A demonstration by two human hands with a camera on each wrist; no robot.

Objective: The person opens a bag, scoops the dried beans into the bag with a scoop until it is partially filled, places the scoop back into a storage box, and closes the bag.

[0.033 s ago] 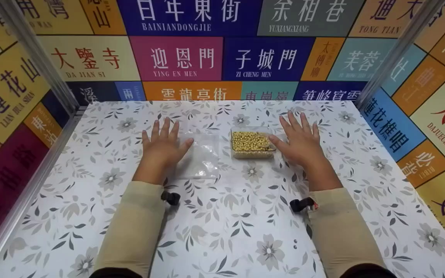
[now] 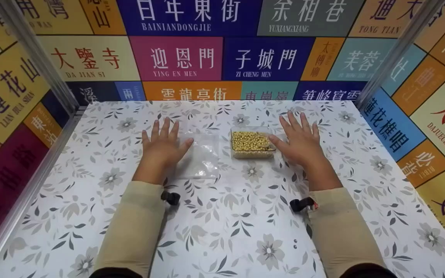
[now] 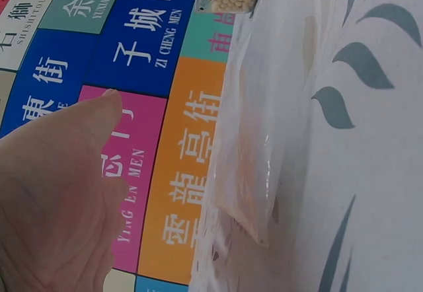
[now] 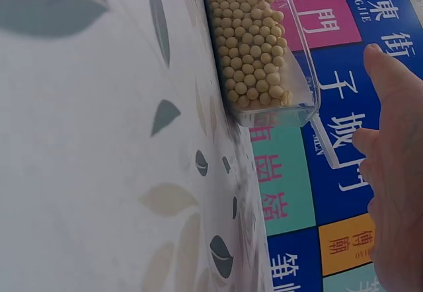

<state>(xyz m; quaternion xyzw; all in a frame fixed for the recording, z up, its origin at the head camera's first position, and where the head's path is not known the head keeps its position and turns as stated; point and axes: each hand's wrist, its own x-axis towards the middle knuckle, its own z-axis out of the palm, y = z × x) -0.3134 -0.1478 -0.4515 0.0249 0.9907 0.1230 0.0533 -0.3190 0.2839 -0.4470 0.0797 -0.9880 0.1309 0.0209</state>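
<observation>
In the head view my left hand (image 2: 160,152), fingers straight and spread, is over the left part of a flat clear plastic bag (image 2: 203,160). The bag (image 3: 254,140) shows as a glossy, slightly raised sheet in the left wrist view. My right hand (image 2: 301,144) is likewise spread, its thumb tip right at the right end of a clear plastic box (image 2: 253,154). Yellow soybeans (image 2: 249,141) fill much of that box; the right wrist view shows the soybeans (image 4: 248,47) heaped toward one side. Neither hand grips anything.
The table (image 2: 222,231) has a white cover with grey flowers and leaves. Behind it stands a wall (image 2: 176,58) of coloured name panels, with more panels at both sides. Metal posts (image 2: 45,58) rise at the back corners. Near the box, a clear strip (image 4: 325,143) juts out.
</observation>
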